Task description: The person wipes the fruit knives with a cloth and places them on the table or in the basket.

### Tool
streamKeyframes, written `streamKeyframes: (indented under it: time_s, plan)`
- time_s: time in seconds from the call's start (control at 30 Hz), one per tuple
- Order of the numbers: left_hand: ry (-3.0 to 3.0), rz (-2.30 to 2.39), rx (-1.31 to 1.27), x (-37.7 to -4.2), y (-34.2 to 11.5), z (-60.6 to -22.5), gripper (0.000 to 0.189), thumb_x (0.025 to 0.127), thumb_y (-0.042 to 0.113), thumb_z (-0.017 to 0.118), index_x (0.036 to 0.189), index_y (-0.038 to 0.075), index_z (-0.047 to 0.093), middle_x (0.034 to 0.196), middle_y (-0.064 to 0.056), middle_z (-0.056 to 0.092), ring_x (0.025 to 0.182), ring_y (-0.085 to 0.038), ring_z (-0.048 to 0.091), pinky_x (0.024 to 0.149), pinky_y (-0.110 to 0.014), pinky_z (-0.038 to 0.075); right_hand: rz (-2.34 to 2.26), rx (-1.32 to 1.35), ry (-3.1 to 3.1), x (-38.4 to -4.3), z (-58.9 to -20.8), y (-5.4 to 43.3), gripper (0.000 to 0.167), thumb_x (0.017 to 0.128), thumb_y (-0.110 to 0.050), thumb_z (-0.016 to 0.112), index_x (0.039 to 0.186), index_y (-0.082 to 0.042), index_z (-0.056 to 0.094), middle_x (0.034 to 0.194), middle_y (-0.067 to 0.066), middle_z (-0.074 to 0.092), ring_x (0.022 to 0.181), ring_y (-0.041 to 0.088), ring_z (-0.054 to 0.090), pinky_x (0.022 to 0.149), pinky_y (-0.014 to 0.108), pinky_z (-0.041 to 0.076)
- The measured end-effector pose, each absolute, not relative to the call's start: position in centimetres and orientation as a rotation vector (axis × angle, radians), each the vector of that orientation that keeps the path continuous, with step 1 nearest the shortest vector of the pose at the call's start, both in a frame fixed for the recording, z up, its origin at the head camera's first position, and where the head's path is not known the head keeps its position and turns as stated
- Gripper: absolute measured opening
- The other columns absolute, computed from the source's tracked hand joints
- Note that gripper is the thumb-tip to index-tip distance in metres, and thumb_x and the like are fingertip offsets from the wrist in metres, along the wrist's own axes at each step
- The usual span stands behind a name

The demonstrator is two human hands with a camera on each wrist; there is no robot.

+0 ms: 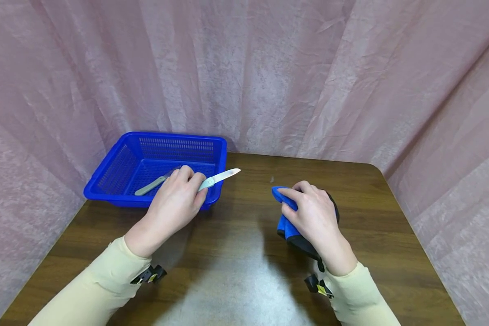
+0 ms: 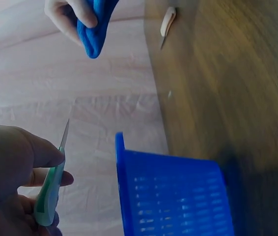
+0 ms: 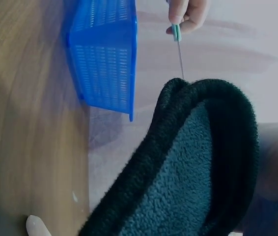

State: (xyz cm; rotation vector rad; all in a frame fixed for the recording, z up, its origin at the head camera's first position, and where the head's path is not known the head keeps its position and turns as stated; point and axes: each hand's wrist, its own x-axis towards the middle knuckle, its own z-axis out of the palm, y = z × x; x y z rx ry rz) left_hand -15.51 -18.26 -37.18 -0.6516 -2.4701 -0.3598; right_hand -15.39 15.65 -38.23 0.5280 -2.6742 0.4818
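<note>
My left hand (image 1: 175, 199) grips the handle of a folding knife (image 1: 212, 181) with a pale green handle. Its blade is unfolded and points right, past the basket's right rim. My right hand (image 1: 311, 210) pinches a blue cloth (image 1: 286, 226) with black edging, bunched and raised over the table's right half. Inside the blue plastic basket (image 1: 126, 198), partly behind my left hand, lies another knife (image 1: 150, 186) with a pale green handle. A further knife (image 2: 168, 22) with a light handle and its blade out rests on the table; in the head view the right hand and cloth hide it.
Brown wooden tabletop (image 1: 244, 217) spreads under both hands, with the basket at its back left. A tiny pale scrap (image 1: 272, 179) lies near the back edge. Pink curtains (image 1: 261, 81) hang behind the table and at the sides.
</note>
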Motion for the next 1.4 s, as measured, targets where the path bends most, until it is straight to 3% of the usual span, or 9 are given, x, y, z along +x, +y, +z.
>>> streamKeyframes:
  time_s: [0.27,0.57,0.93,1.4]
  plan:
    - [-2.541,-0.332,-0.631,-16.2,-18.9,-36.5,0.016,0.102,0.01,0.078,0.111,-0.001,0.072,0.093,-0.015,0.058,0.08,-0.034,0.055,0.058,-0.044,0.049,0.465,0.563,-2.656,-15.7,-37.9,15.0,0.035,0.094,-0.018,0.077,0.128,-0.023,0.084,0.114,0.009,0.073,0.101,0.032,0.07,0.098,0.053,0.052]
    - [-2.623,-0.35,-0.577,-17.6,-19.8,-36.1,0.016,0.104,0.01,0.076,0.116,0.0,0.073,0.099,-0.017,0.063,0.086,-0.036,0.059,0.067,-0.05,0.054,0.463,0.584,-2.66,-15.7,-37.7,14.5,0.035,0.095,-0.018,0.078,0.13,-0.023,0.084,0.114,0.009,0.073,0.102,0.032,0.071,0.097,0.053,0.053]
    - [-2.688,-0.29,-0.517,-19.4,-21.5,-36.9,0.016,0.105,0.011,0.073,0.115,-0.001,0.073,0.1,-0.018,0.064,0.086,-0.039,0.061,0.07,-0.055,0.056,0.446,0.661,-2.654,-15.5,-38.4,13.3,0.035,0.093,-0.018,0.08,0.128,-0.022,0.084,0.113,0.009,0.073,0.097,0.032,0.071,0.094,0.052,0.054]
    - [-2.743,-0.212,-0.482,-21.3,-23.4,-37.9,0.013,0.1,0.01,0.075,0.104,-0.001,0.07,0.089,-0.019,0.061,0.079,-0.044,0.064,0.065,-0.06,0.055,0.435,0.68,-2.653,-15.5,-38.4,13.0,0.037,0.092,-0.018,0.081,0.128,-0.022,0.085,0.113,0.009,0.074,0.097,0.032,0.071,0.093,0.052,0.054]
